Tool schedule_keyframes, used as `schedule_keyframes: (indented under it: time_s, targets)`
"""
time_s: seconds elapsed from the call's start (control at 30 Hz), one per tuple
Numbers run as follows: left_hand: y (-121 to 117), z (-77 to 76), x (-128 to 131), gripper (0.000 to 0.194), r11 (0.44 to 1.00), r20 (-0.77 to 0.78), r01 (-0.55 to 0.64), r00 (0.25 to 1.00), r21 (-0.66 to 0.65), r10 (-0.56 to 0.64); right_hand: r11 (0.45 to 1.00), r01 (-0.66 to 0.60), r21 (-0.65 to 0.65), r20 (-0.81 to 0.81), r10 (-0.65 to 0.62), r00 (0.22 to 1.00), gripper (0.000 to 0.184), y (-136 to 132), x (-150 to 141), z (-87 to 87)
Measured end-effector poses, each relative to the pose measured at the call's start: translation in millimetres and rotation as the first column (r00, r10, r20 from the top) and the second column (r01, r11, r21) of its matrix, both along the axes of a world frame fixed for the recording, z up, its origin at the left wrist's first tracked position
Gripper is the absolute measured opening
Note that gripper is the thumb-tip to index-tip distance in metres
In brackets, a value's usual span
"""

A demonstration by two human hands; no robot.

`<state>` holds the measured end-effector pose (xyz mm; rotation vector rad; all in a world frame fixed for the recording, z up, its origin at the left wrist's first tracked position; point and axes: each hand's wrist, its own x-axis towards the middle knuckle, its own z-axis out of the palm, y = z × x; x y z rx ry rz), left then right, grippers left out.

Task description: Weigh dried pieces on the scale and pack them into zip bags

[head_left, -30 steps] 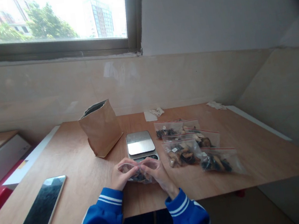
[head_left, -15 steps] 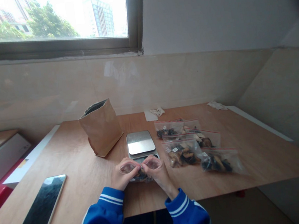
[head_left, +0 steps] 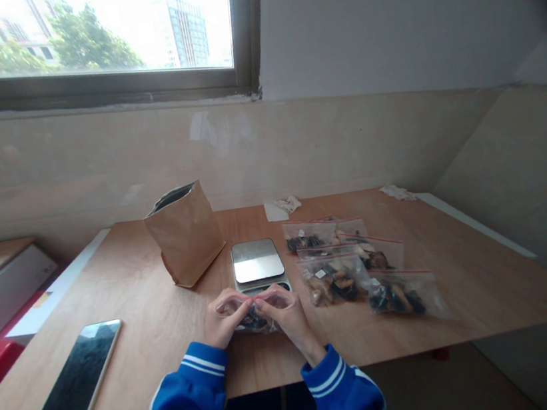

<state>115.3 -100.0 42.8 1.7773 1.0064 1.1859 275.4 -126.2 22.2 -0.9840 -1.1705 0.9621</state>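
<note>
Both hands pinch the top edge of a clear zip bag [head_left: 257, 321] with dark dried pieces in it, close to the table's front edge. My left hand [head_left: 225, 320] grips it from the left and my right hand [head_left: 286, 311] from the right, thumbs almost meeting in the middle. The fingers cover much of the bag's top. Just beyond the hands stands a kitchen scale [head_left: 258, 261] with a bare metal plate; its front panel is partly covered. Right of my right hand lies another zip bag [head_left: 334, 281] of dried pieces that look like mushrooms.
Several more filled bags, among them one at the front right [head_left: 399, 296], lie on the table [head_left: 362, 341]. A brown paper bag [head_left: 188, 240] stands open at the back left. A phone [head_left: 70, 386] lies at the left edge. Paper scraps [head_left: 288, 205] lie by the wall.
The thumbs have shifted slightly left along the bag's top edge, and the bag's contents look a little turned. Everything else stays where it was.
</note>
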Motion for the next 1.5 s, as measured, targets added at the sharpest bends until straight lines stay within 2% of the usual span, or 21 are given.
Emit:
schedule_keyframes:
  time_s: [0.4,0.63,0.8,0.93,1.1,1.27,1.4,1.5]
  targets:
    - [0.9,-2.3,1.3,0.021,1.000,-0.017,-0.003,1.000,-0.005,0.003,0.998,0.029,-0.049,-0.010,-0.030,1.000,0.022,-1.4,-0.9,-1.0]
    - [0.5,-1.6,0.7,0.023,0.998,-0.026,-0.036,0.999,-0.051,0.035,0.999,0.024,-0.040,-0.010,-0.024,1.000,0.016,-1.2,1.8,-0.7]
    - [-1.3,-1.4,1.8,0.022,0.999,-0.056,-0.001,0.998,-0.032,-0.001,0.997,0.038,-0.070,-0.063,-0.042,0.997,0.018,-0.6,2.2,-1.5]
    - [-0.1,-2.4,3.8,0.024,0.999,-0.016,0.016,1.000,-0.048,-0.017,0.997,0.016,-0.077,-0.073,-0.022,0.997,0.023,-0.7,2.4,-0.3]
    - [5.2,-9.0,1.5,0.037,0.985,0.077,0.041,0.997,-0.168,-0.028,0.996,0.069,-0.060,-0.109,-0.075,0.991,0.034,-1.6,6.5,0.6]
    - [6.8,-19.3,-2.4,0.039,0.982,0.051,-0.096,0.993,-0.162,0.106,0.983,0.158,-0.093,-0.066,-0.165,0.984,0.038,1.9,9.8,-9.7]
    - [6.4,-21.4,-3.9,0.038,0.986,0.032,-0.082,0.996,-0.149,0.087,0.973,0.228,-0.036,0.035,-0.226,0.973,0.038,2.9,10.6,-12.8]
    - [7.4,-20.5,-4.4,0.041,0.980,0.051,-0.062,0.996,-0.188,0.072,0.974,0.223,-0.021,0.038,-0.223,0.974,0.040,1.7,11.0,-10.0]
